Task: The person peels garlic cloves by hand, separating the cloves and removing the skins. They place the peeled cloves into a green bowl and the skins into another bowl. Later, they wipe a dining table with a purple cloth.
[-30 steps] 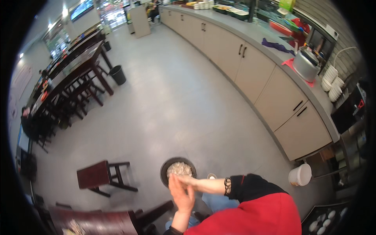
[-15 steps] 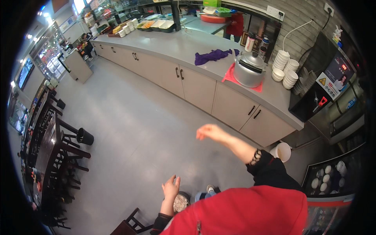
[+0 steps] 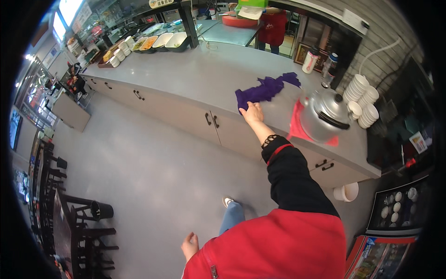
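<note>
My right hand (image 3: 252,113) reaches over the front edge of the grey counter (image 3: 204,69). Its fingers are closed on the near left end of a crumpled purple cloth (image 3: 265,90). The rest of that cloth trails back to the right along the countertop. To the right of the hand, a silver metal kettle (image 3: 320,122) with a black handle rests on a red cloth (image 3: 296,126). My left hand (image 3: 189,245) hangs low by my side over the floor, empty, with loosely bent fingers and the thumb apart.
White bowls (image 3: 357,88) stand stacked behind the kettle, near bottles (image 3: 310,61). Food trays (image 3: 176,41) line the counter's far left. A white bucket (image 3: 346,191) sits on the floor at right. Dark tables (image 3: 65,223) and stools stand left. Someone in red (image 3: 273,28) is beyond the counter.
My right hand has moved forward from above the floor to the purple cloth and taken hold of its end. I have come closer to the counter. My left hand has dropped lower.
</note>
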A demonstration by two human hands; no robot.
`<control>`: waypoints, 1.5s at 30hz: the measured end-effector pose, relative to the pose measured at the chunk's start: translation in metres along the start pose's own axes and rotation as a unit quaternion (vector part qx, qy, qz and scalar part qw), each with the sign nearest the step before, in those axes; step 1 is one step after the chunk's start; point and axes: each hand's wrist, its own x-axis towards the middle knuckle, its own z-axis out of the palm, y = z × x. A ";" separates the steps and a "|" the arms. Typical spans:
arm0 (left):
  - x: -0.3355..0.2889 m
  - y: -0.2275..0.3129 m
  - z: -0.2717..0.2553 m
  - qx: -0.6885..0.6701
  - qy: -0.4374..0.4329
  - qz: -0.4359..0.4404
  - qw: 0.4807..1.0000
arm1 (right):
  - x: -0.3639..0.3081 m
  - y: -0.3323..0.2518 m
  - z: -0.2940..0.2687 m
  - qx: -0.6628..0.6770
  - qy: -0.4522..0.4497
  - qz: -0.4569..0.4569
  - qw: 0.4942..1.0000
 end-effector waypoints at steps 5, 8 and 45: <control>0.133 0.101 -0.076 0.073 0.023 0.086 0.993 | 0.077 -0.023 0.060 -0.216 0.058 -0.013 0.975; 0.197 0.154 -0.106 0.077 0.010 0.101 0.992 | 0.108 -0.018 0.036 -0.122 0.119 -0.029 0.985; 0.812 0.170 -0.588 -0.716 0.052 0.094 0.690 | -0.042 -1.123 0.410 0.230 -0.673 -0.346 0.612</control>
